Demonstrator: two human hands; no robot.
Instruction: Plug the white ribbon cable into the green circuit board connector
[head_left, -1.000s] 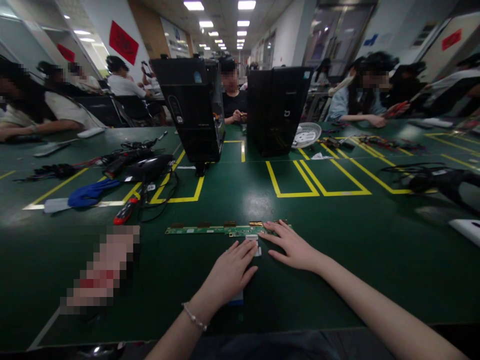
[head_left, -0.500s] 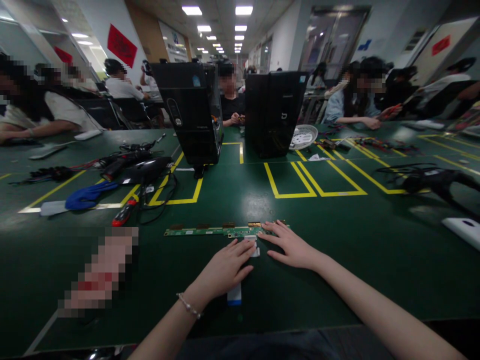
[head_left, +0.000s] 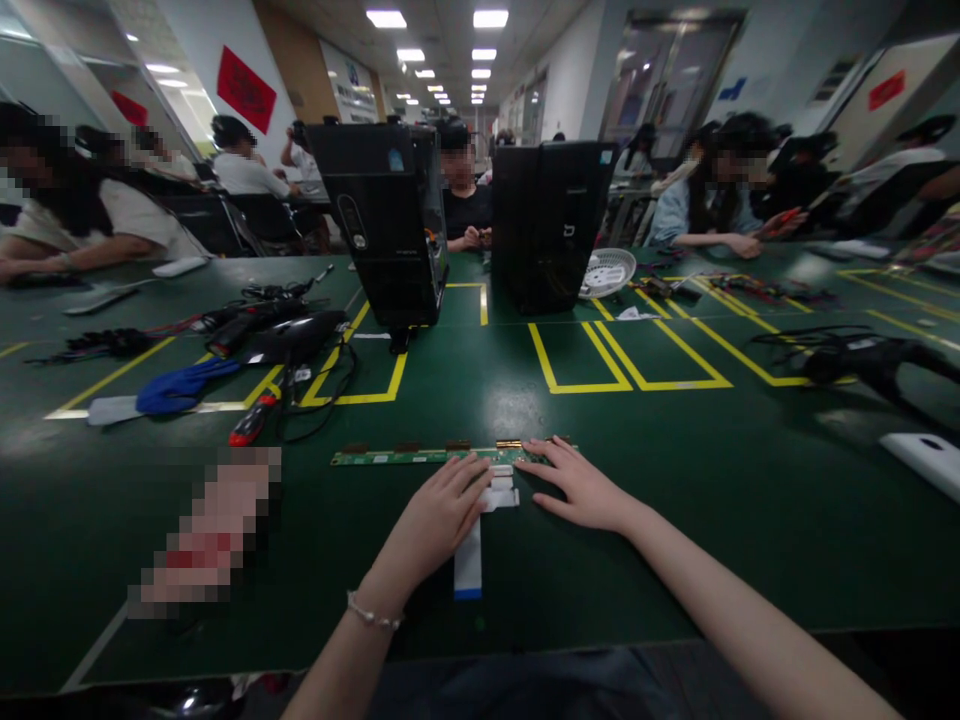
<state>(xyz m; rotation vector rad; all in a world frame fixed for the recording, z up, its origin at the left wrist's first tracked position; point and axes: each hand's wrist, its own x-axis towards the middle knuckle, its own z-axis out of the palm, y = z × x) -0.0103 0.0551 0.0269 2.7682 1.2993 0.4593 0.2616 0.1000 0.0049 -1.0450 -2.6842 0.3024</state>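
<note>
A long, narrow green circuit board lies crosswise on the green table in front of me. My left hand rests palm down with its fingers stretched over the board's near edge, beside a white ribbon cable. That flat cable runs toward me from the board and ends in a blue strip; part of it is folded beside my fingers, and part is hidden under my hand. My right hand is open, fingers spread, its fingertips on the right part of the board. Both hands cover some of the board.
Two black computer cases stand beyond the board. To the left lie a red-and-black screwdriver, a blue glove and tangled black cables. A white basket sits at the back. A white device is at right. Several people sit around.
My left hand has moved left and away from me, off the folded part of the ribbon cable and onto the board's edge. My right hand has barely moved.
</note>
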